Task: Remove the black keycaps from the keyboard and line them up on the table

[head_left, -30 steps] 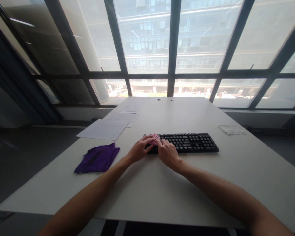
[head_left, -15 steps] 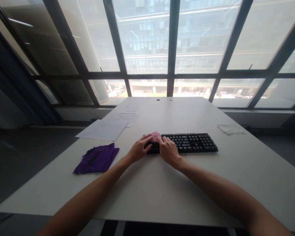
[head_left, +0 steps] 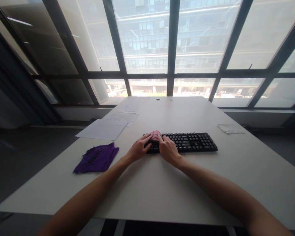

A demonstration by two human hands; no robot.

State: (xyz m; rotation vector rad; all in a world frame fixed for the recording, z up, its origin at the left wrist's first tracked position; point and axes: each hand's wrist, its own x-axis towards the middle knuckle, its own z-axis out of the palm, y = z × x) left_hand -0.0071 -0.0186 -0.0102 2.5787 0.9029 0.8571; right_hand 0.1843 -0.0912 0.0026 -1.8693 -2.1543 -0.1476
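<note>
Your left hand (head_left: 138, 148) and right hand (head_left: 168, 149) are touching the pink ringed disc (head_left: 155, 135), fingers slightly bent — whether they're gripping, I cannot tell. It's lying over the left end of the keyboard (head_left: 194, 142) — you're not releasing it yet, and nothing is showing how much is finished.

1. The round disc (head_left: 155, 134) was pink, patterned with concentric rings in deeper and paler tones.
2. The keyboard (head_left: 196, 143) was black, its keys dark with small pale markings.
3. The folded cloth (head_left: 94, 166) was deep purple; the slim strip (head_left: 95, 155) on it was black.
4. The paper sheets (head_left: 102, 128) were white, some with faint grey marks.
5. The table (head_left: 147, 190) was plain off-white.
6. The window frame (head_left: 171, 49) was dark grey, the curtain (head_left: 12, 72) dark blue, and the floor (head_left: 19, 157) grey.
</note>
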